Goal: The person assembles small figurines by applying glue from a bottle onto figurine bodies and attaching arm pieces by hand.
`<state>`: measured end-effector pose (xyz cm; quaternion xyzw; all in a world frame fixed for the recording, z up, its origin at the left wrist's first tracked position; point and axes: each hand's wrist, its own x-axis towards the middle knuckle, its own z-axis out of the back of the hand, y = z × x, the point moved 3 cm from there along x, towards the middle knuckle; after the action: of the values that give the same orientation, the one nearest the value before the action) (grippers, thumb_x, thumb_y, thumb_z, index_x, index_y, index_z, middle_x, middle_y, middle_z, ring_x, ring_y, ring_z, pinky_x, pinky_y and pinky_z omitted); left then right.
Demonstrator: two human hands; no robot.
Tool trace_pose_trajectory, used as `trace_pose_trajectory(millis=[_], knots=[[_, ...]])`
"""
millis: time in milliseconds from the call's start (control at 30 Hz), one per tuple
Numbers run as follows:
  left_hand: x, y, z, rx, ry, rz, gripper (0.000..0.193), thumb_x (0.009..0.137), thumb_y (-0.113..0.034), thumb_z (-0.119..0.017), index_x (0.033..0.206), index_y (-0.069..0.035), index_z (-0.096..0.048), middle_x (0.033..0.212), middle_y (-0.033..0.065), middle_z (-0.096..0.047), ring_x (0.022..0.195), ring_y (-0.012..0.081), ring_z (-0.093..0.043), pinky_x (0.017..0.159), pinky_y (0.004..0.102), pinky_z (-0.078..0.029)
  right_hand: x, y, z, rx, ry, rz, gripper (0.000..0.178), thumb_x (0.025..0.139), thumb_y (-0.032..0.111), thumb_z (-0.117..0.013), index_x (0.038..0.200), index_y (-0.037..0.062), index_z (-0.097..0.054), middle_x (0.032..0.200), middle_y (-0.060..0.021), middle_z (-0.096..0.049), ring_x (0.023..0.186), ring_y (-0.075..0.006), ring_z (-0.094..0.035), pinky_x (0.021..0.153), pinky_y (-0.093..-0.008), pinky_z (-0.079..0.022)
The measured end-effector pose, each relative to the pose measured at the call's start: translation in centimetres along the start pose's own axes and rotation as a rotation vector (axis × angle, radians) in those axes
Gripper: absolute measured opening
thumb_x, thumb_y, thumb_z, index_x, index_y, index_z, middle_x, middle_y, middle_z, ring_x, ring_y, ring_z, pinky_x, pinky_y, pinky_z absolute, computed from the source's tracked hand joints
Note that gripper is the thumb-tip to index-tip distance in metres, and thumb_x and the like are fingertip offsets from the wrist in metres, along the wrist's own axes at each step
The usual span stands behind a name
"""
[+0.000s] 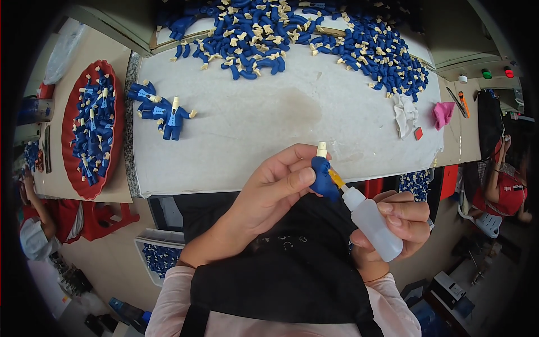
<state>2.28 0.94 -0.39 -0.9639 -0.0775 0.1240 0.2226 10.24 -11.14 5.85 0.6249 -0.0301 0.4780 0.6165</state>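
Between the thumb and fingers of my left hand (278, 182) is a small blue doll body (322, 177) with a cream neck peg on top. My right hand (401, 222) grips a translucent squeeze bottle (375, 227), tilted, with liquid inside. Its amber nozzle (336, 177) is against or very close to the body's right side; contact cannot be made out. At the table's left lie several figures with arms attached, among them a blue-suited figure (174, 119).
Loose blue arms with cream hands (247, 45) are heaped along the back. A red scalloped tray (67, 129) of figures stands left. A white cloth (405, 115), pink cloth (443, 114) and orange cutter (464, 104) lie right. Other people (502, 185) sit at both sides.
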Motion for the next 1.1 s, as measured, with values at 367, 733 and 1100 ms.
trace_pose_trajectory(millis=[367,733,1100], knots=[[-0.12,-0.10,-0.09,-0.006,-0.009,-0.011,0.031,0.081,-0.018,-0.053,0.107,-0.003,-0.044,0.094,0.0131,-0.054,0.092,0.0183,-0.051,0.083,0.0284,-0.037,0.22,0.08,-0.06,-0.045,-0.010,0.010,0.044,0.059,0.022,-0.076,0.088,0.0083,-0.046,0.079,-0.0059,-0.045,0.059,-0.0110,-0.045,0.051,-0.0222,-0.042],[-0.01,-0.57,-0.23,0.093,-0.047,-0.100,0.030,0.081,-0.017,-0.053,0.105,-0.003,-0.044,0.095,0.0126,-0.054,0.092,0.0177,-0.050,0.082,0.0306,-0.038,0.21,0.09,-0.05,-0.069,0.003,0.020,0.044,0.058,0.024,-0.075,0.087,0.0077,-0.047,0.078,-0.0057,-0.045,0.059,-0.0113,-0.046,0.050,-0.0217,-0.042],[-0.09,-0.56,-0.12,0.087,-0.020,-0.140,0.026,0.083,-0.012,-0.050,0.107,-0.004,-0.044,0.098,0.0106,-0.054,0.096,0.0156,-0.048,0.085,0.0285,-0.034,0.36,0.68,0.26,-0.059,0.084,0.035,0.043,0.058,0.021,-0.076,0.086,0.0060,-0.047,0.077,-0.0068,-0.045,0.057,-0.0121,-0.046,0.049,-0.0220,-0.043]])
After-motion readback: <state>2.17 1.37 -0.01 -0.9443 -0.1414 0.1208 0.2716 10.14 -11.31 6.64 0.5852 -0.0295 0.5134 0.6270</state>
